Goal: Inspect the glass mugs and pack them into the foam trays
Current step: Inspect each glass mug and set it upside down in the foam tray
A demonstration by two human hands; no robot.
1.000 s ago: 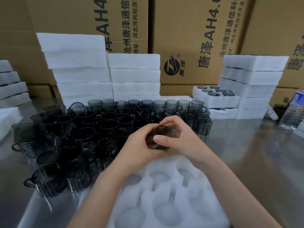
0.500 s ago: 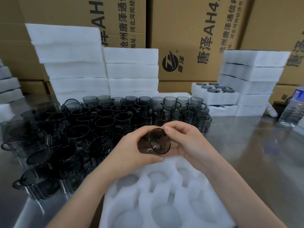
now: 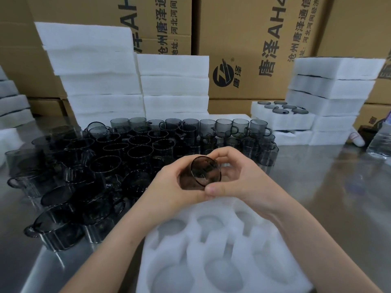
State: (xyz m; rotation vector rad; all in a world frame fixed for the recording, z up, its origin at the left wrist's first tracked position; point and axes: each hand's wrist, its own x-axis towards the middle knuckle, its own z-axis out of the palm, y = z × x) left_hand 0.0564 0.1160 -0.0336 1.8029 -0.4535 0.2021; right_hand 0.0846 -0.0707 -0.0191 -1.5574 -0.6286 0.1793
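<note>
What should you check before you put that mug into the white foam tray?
1. Mug held firmly: ok. The left hand and right hand both grip the dark glass mug.
2. Mug free of cracks or chips: cannot tell; the glass is too dark and blurred.
3. Empty pocket ready: ok. The foam tray in front of the person has open pockets with nothing in them.
4. Mug turned the right way: not ok. It lies tipped on its side, mouth facing the camera.
5. Path down to the tray: ok. The mug hangs just over the tray's far edge with nothing between.
</note>
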